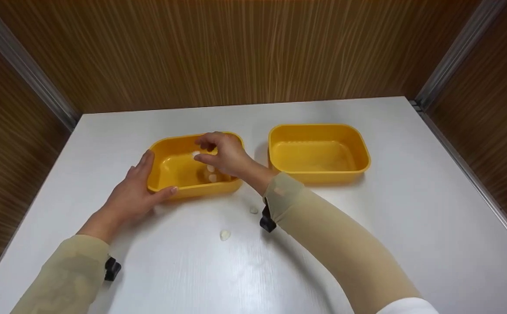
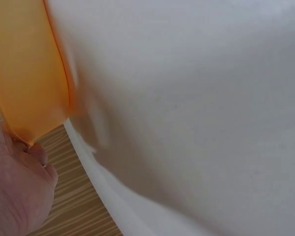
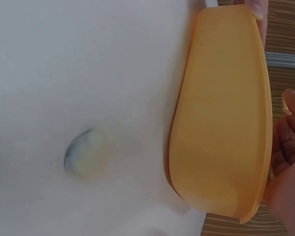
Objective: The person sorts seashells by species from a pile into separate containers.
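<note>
My left hand [image 1: 133, 192] grips the left end of a yellow plastic container [image 1: 205, 190], thumb on the front rim and fingers along the side. Over the inside of that container is my right hand [image 1: 227, 153], a small white piece [image 1: 196, 154] at its thumb and curled fingers. Further white pieces [image 1: 212, 178] lie on the container's floor below the hand. In the right wrist view, the right thumb and fingers [image 3: 290, 93] show beyond the container's wall [image 3: 218, 113], a pale bit beside the thumb. The left wrist view shows the left hand [image 2: 21, 191] at the container's edge.
A second yellow container [image 1: 318, 178] stands to the right, with no pieces visible in it. Two small whitish pieces, one nearer [image 1: 225, 235] and one farther [image 1: 253, 210], lie on the white table [image 1: 183, 270]. Wood-patterned panels [image 1: 244, 52] enclose the back and sides.
</note>
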